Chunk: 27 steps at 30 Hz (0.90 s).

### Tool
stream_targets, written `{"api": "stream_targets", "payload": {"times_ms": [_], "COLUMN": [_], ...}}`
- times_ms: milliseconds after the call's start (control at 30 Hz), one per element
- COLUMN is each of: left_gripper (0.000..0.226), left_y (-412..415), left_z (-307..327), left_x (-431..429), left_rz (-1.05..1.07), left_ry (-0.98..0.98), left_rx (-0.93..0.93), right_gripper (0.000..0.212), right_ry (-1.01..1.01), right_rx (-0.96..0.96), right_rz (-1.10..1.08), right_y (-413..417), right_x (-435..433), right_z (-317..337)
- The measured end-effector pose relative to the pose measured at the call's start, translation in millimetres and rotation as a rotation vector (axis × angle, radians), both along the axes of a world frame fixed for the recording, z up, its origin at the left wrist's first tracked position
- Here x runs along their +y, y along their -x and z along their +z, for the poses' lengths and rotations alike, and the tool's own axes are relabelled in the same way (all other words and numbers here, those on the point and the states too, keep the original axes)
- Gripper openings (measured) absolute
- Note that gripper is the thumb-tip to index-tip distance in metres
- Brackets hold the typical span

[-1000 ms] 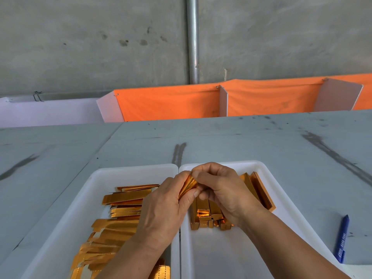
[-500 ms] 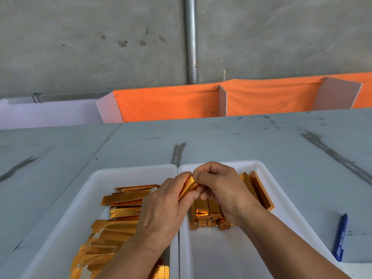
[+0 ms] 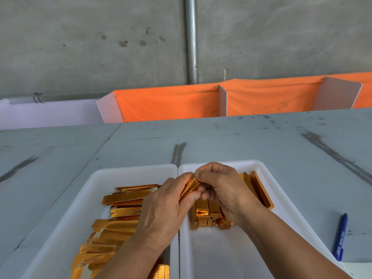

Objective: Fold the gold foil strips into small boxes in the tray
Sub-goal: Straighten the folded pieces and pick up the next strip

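A: Hands first?
B: Left hand [image 3: 161,208] is curled round the lower part of a half-folded gold foil strip [image 3: 190,186]. Right hand [image 3: 223,190] pinches its top end with bent fingers. The strip sits above the seam between the two trays.
A: Trays?
B: Left white tray [image 3: 128,170] holds flat gold strips [image 3: 120,200] in a loose pile. Right white tray [image 3: 263,170] holds folded small boxes [image 3: 203,216] packed under the right wrist.
A: Further out?
B: Blue pen [image 3: 342,236] lies on the grey table [image 3: 241,137], right of the trays — behind that an orange cloth [image 3: 171,103], then a metal pipe [image 3: 192,37] on the concrete wall.
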<state>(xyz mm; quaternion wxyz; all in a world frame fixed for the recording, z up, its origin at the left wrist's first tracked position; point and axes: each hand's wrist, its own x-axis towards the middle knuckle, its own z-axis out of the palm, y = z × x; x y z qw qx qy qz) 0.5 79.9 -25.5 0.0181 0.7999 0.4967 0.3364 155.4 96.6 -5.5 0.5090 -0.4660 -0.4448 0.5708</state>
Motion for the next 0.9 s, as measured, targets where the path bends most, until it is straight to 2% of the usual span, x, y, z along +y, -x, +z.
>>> {"api": "stream_targets", "payload": {"times_ms": [233, 533, 900], "left_gripper": [0.065, 0.068, 0.067], "left_y": [0.2, 0.6, 3.2], "left_z": [-1.4, -4.1, -5.1], "left_x": [0.0, 2.1, 2.9], "left_rz": [0.001, -0.023, -0.03], "left_ry": [0.0, 0.033, 0.021], "left_rx": [-0.005, -0.053, -0.017], "right_gripper": [0.007, 0.005, 0.007], "right_ry": [0.025, 0.01, -0.025], "right_rx": [0.043, -0.022, -0.113], "right_rz": [0.02, 0.062, 0.076], "right_y": [0.0, -4.0, -7.7], "right_x": [-1.2, -1.4, -4.7], "right_z": [1.3, 6.3, 9.8]}}
